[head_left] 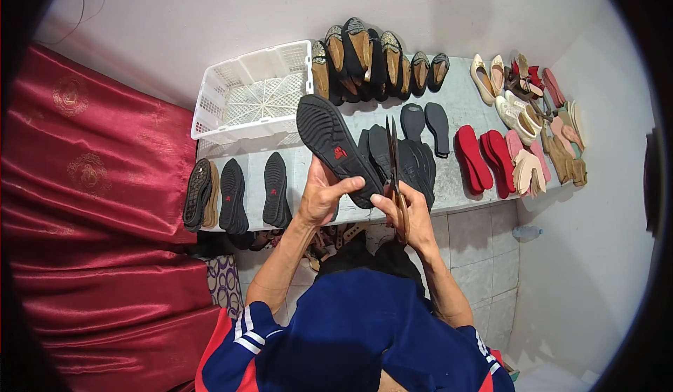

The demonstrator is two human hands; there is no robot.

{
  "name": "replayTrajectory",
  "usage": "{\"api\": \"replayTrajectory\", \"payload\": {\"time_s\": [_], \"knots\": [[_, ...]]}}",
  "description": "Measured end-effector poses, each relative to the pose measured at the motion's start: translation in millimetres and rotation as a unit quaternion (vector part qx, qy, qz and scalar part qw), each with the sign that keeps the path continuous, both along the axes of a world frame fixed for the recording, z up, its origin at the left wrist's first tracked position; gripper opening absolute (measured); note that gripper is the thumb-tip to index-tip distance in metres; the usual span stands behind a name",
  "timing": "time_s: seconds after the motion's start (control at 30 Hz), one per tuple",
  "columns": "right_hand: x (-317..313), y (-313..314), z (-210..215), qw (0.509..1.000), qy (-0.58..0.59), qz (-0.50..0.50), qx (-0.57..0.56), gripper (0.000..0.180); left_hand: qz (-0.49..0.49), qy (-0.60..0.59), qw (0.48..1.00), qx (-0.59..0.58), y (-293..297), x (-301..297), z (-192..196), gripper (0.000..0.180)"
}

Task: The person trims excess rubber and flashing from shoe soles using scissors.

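Observation:
My left hand (324, 194) grips the heel end of a black rubber shoe sole (329, 138) with a small red mark, held tilted above the grey table (463, 98). My right hand (406, 213) is closed around the handles of a pair of scissors (392, 157), whose blades point away from me beside the sole's right edge. Under both hands lies a fanned stack of black soles (410, 164).
A white plastic crate (256, 91) sits at the table's back left. Black soles (233, 196) lie at the left, finished shoes (378, 59) along the back, red soles (480, 157) and tan insoles (529, 171) at the right. Red cloth (91, 203) hangs at my left.

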State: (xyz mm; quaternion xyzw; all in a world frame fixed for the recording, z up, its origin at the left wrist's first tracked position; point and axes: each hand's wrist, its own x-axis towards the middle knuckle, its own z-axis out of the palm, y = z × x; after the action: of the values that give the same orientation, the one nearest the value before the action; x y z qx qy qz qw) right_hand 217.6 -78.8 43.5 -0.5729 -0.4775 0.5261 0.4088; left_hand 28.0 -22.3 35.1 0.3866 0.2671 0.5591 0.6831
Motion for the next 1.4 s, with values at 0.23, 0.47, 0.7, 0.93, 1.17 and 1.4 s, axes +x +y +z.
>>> {"api": "replayTrajectory", "payload": {"time_s": [0.23,0.47,0.7,0.93,1.17,1.4], "knots": [[0,-11,-13,1.000,-0.014,0.027,0.002,0.036,0.012,-0.036,0.999,-0.028,13,-20,0,0.041],[4,-46,-30,0.987,0.056,0.128,-0.081,0.025,0.045,-0.061,0.994,-0.080,23,-27,4,0.041],[-2,-40,-26,0.990,0.045,0.119,-0.064,0.026,0.014,-0.011,0.996,-0.092,11,-11,5,0.048],[-2,-28,-13,0.993,-0.023,0.104,-0.052,0.027,-0.005,-0.008,0.997,-0.078,5,-6,-2,0.050],[-8,-30,-21,0.994,-0.096,0.043,0.035,0.022,0.015,-0.036,0.996,-0.083,-4,-1,-1,0.046],[9,-20,-26,0.998,-0.059,-0.025,-0.026,0.047,0.019,-0.076,0.992,-0.099,-2,-14,12,0.014]]}}
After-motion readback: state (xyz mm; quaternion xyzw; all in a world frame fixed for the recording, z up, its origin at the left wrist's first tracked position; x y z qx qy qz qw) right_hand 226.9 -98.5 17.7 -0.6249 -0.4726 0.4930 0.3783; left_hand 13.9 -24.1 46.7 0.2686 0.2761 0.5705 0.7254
